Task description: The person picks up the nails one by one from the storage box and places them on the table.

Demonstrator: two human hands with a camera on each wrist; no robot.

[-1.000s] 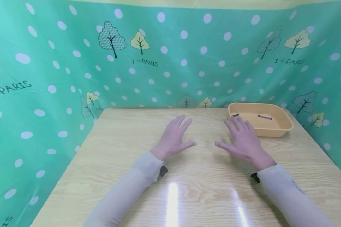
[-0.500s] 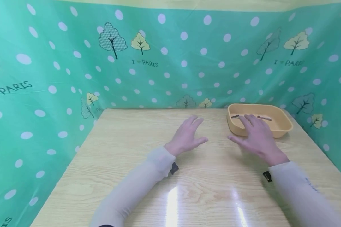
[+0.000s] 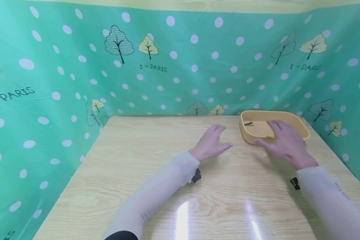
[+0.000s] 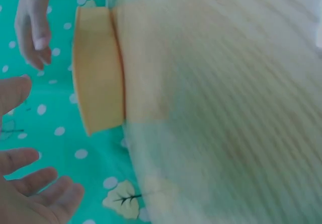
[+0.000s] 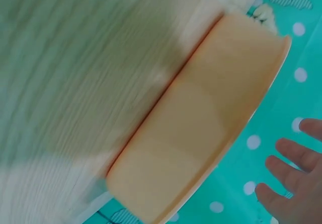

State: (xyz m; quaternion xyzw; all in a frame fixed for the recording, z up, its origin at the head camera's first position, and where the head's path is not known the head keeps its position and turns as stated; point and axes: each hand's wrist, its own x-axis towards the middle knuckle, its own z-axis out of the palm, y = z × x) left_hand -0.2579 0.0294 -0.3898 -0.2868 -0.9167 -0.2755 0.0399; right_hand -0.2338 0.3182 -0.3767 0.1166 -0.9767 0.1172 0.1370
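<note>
A yellow-orange plastic basin [image 3: 257, 136] sits at the back right of the wooden table. Inside, near its left wall, lies a small slim dark piece [image 3: 249, 124]. My right hand [image 3: 288, 145] hovers over the basin's near right side, thumb and fingers spread apart, holding nothing. In the right wrist view the right hand's fingers [image 5: 297, 171] stand above the basin's rim [image 5: 216, 163]. My left hand [image 3: 210, 144] hangs over the table, left of the basin, with thumb apart from the fingers and nothing in it.
The wooden table [image 3: 144, 146] has a glossy surface with light reflections toward its front. A green dotted cloth [image 3: 186, 60] printed with trees hangs behind it and along both sides. Dark straps show below both sleeves.
Both hands have moved to the right. My right hand has come over the basin, now covering the second slim piece seen inside earlier. The basin stays in place.
</note>
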